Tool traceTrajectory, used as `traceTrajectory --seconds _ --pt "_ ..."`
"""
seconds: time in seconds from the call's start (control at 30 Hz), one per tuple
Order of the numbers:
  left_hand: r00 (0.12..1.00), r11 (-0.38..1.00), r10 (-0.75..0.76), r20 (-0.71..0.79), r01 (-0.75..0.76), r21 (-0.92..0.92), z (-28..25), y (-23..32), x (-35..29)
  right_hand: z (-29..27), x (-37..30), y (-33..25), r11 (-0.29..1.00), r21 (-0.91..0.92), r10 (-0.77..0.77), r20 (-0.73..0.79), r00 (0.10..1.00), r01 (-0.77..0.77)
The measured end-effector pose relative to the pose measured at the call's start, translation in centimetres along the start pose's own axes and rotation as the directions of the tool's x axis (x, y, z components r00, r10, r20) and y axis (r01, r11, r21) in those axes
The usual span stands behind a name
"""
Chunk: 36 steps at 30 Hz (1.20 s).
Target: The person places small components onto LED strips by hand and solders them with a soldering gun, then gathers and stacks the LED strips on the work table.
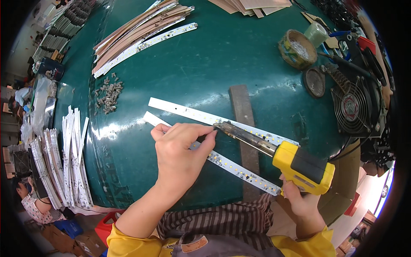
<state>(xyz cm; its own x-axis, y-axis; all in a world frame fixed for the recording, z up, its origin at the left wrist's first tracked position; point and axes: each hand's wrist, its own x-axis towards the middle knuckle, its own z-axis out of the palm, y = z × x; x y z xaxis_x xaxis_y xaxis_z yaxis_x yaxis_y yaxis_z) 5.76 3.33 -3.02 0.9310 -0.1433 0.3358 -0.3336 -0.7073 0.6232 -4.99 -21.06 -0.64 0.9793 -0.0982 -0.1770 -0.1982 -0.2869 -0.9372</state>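
Observation:
My right hand (303,204) grips a yellow and black soldering gun (283,161) by its handle. Its dark tip points left and reaches the upper white LED strip (188,110), close to my fingertips. Thumb and forefinger of my left hand (180,147) are pinched together beside that tip; whatever is between them is too small to make out. A lower LED strip (239,170) passes beneath my left hand, partly hidden by it. Both strips lie slanted across a flat dark bar (242,105) on the green table (184,73).
Small grey parts (109,93) are heaped at left. LED strip stacks lie at far left (75,158) and at the back (143,40). At right stand a bowl of white bits (286,48), a round dark dish (314,82) and a fan (351,105). Another person (36,205) is at lower left.

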Motion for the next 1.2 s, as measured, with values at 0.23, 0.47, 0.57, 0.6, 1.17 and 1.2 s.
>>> traceTrajectory --seconds 0.23,0.47,0.57,0.6,1.17,1.2 --pt "1.0 1.0 -0.001 -0.009 0.001 0.005 0.0 0.0 0.1 0.0 -0.1 0.2 0.999 -0.025 -0.027 0.002 1.0 0.027" --pt "0.999 1.0 0.004 -0.032 -0.004 0.005 0.2 -0.1 0.2 -0.2 -0.7 0.7 0.998 -0.061 0.002 0.027 1.0 -0.001" --pt "0.999 1.0 0.014 -0.046 -0.014 0.009 0.3 0.0 0.2 0.2 -0.9 2.1 0.971 -0.014 -0.238 -0.045 0.97 0.238" --pt "0.999 1.0 0.014 -0.046 -0.013 0.01 0.3 0.0 0.2 0.4 -0.7 1.9 0.971 -0.013 -0.238 -0.044 0.97 0.238" --pt "1.0 1.0 -0.019 -0.02 0.019 0.012 -1.2 -0.3 -0.1 1.3 3.9 -1.8 0.843 -0.452 -0.427 -0.229 0.875 0.293" --pt "1.0 1.0 -0.016 -0.02 0.017 0.009 -1.6 -0.2 -0.2 1.4 4.2 -2.1 0.78 -0.51 -0.521 -0.209 0.827 0.363"
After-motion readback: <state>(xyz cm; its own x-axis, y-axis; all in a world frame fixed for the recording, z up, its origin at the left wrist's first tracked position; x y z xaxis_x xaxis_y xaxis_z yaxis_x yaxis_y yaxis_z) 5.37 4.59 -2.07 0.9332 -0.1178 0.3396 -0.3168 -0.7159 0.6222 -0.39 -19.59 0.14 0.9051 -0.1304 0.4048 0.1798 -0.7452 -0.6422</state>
